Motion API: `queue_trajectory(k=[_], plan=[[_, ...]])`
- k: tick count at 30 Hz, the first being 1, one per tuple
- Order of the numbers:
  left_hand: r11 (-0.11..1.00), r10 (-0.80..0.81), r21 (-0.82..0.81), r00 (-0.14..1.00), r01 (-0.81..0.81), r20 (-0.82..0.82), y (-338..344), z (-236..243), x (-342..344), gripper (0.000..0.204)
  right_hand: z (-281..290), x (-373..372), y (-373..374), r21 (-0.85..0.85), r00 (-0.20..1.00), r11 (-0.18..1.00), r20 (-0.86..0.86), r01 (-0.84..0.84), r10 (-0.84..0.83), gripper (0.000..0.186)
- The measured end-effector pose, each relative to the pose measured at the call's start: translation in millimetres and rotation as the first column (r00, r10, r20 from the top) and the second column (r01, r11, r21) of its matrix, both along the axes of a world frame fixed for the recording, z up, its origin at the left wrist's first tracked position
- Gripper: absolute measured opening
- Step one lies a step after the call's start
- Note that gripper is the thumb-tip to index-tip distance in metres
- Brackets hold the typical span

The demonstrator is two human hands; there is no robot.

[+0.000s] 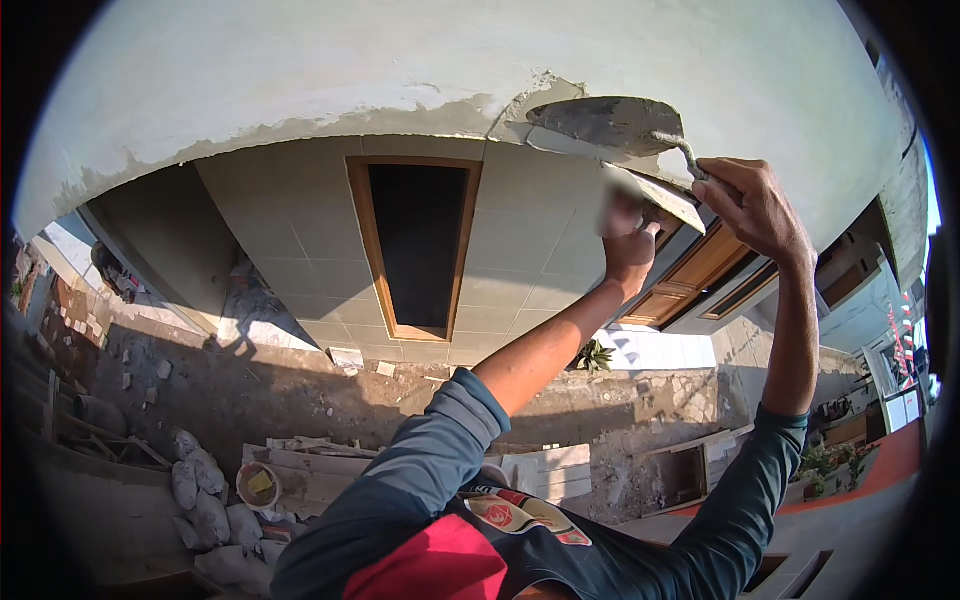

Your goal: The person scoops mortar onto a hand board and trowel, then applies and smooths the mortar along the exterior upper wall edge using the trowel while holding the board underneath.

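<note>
A pointed trowel point(605, 124), its metal blade smeared with grey mortar, lies against or very close to the lower edge of the plastered wall point(330, 70). My right hand point(755, 205) is closed round the handle end of the trowel. Just below the blade, a thin, light flat board point(665, 198) is tilted, with mortar along its edge. My left hand point(632, 250) reaches up from below and grips this board; its fingertips are partly hidden by a blurred patch. Fresh, darker mortar point(510, 112) sits on the wall beside the trowel tip.
Below the plastered edge is a tiled wall with a wood-framed window point(415, 250) and a wooden door point(675, 280) to the right. Far down on the ground are white sacks point(205, 490), a bucket point(258, 485), planks point(545, 470), rubble and a green plant point(594, 355).
</note>
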State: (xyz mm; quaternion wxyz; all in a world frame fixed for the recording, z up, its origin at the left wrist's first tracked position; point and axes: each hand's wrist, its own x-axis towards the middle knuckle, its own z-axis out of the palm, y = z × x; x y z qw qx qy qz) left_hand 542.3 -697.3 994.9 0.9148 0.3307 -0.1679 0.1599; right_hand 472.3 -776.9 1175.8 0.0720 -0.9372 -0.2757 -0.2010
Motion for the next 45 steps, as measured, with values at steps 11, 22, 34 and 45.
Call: queue_trajectory(k=[11, 22, 34, 45], plan=[[0.958, 0.163, -0.257, 0.978, -0.125, 0.132, 123, -14, -4, 0.054, -20, -21, 19, 0.062, 0.991, 0.994, 0.102, -0.088, 0.081, 0.031], [0.961, 0.206, -0.214, 0.971, -0.178, 0.118, 128, 1, 1, 0.05, 4, -15, 50, 0.011, 0.977, 0.999, 0.211, -0.042, 0.039, 0.025], [0.96, 0.205, -0.206, 0.977, -0.191, 0.05, 89, 6, 6, 0.056, 7, -11, 83, -0.016, 0.984, 0.998, 0.168, -0.062, 0.064, 0.024], [0.949, 0.221, -0.273, 0.954, -0.161, 0.205, 200, -12, 3, 0.05, -16, -17, 94, 0.033, 0.984, 0.991, 0.131, -0.13, 0.125, 0.029]])
